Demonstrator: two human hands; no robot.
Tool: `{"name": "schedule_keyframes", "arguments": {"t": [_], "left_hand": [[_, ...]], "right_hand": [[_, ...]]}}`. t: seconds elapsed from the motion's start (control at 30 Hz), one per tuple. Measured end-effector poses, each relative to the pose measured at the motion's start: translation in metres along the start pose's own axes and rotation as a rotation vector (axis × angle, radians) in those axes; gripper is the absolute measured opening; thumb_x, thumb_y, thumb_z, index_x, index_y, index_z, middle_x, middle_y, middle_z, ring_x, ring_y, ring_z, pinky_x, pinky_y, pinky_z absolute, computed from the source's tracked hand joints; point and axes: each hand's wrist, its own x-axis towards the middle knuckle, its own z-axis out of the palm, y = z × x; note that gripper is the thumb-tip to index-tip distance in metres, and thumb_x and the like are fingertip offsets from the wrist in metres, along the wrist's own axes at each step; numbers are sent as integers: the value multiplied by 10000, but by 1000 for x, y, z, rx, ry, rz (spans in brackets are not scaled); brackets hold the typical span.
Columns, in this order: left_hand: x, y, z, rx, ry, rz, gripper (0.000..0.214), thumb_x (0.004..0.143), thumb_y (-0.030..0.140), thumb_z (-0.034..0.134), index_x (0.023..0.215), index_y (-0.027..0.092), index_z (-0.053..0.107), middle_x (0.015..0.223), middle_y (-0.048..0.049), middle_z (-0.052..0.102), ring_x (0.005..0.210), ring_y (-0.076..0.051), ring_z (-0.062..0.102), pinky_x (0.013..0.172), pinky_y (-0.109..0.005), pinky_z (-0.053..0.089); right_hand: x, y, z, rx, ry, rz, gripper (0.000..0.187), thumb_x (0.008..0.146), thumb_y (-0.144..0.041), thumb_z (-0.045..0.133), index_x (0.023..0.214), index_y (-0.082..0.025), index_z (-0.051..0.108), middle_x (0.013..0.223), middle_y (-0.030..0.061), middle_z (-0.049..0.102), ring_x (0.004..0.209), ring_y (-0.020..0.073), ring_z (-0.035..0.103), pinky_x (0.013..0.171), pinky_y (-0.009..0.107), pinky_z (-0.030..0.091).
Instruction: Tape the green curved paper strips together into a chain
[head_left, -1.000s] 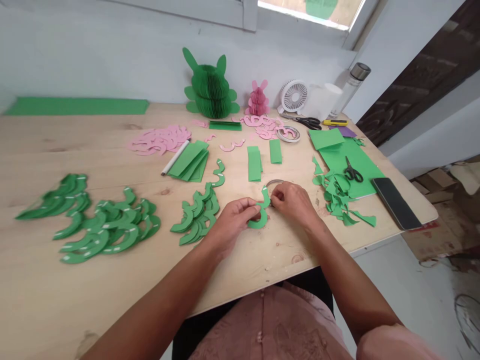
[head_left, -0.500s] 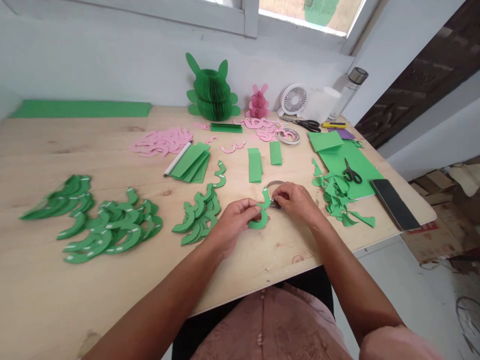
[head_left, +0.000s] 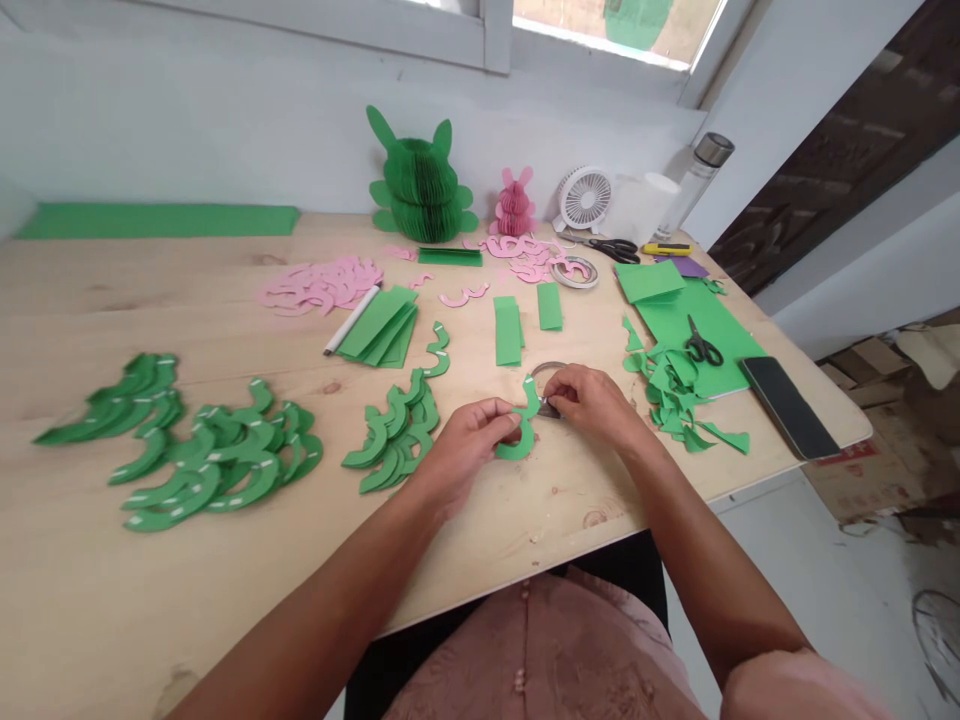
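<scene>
I pinch the curved green piece [head_left: 526,432] between thumb and finger of my left hand [head_left: 480,440], gripping its left side, probably to steady it and leave the white-marked upper end uncovered. My right hand [head_left: 589,400] is bent in at the piece's right edge, likely for fine work there; I cannot tell whether its fingertips close on anything.

Just right of the piece, a tape ring [head_left: 546,366] lies partly under my right hand, so it crowds that side. Left of the piece, a pile of green curves [head_left: 397,430] sits close by my left hand. Beyond the piece are folded green papers [head_left: 508,332], with pink cutouts [head_left: 322,285] farther back and to the left. Well to its right lie green scraps [head_left: 667,385], small scissors [head_left: 703,345] and a phone [head_left: 790,405] on the desk [head_left: 480,560].
</scene>
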Motion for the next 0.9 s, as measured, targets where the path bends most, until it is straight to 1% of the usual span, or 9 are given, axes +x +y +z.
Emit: {"name": "schedule_keyframes", "arguments": {"t": [0.27, 0.5, 0.77, 0.9], "left_hand": [[0, 0, 0, -3, -2, -2, 176, 650, 291, 670, 652, 163, 549, 582, 34, 498, 624, -135, 553, 710, -298, 434], [0, 0, 0, 6, 1, -14, 185, 643, 308, 674, 655, 167, 555, 585, 23, 509, 666, -163, 588, 693, -293, 434], [0, 0, 0, -12, -6, -8, 193, 644, 303, 682, 652, 165, 547, 585, 31, 498, 647, -146, 571, 713, -294, 437], [-1, 2, 1, -12, -14, -17, 207, 633, 312, 685, 637, 170, 535, 579, 32, 486, 666, -161, 588, 714, -297, 437]], "right_hand": [[0, 1, 1, 8, 5, -20, 203, 718, -65, 509, 792, -184, 656, 758, 13, 634, 659, 123, 554, 606, 231, 388], [0, 1, 2, -28, 4, -45, 192, 721, -71, 511, 778, -185, 654, 780, 18, 633, 680, 130, 556, 616, 236, 379], [-2, 3, 3, -45, 5, -80, 199, 732, -68, 514, 787, -188, 662, 804, 16, 621, 669, 120, 543, 627, 235, 367], [-3, 4, 4, -48, 11, -89, 183, 741, -71, 525, 778, -188, 660, 793, 10, 608, 652, 113, 532, 608, 226, 352]]}}
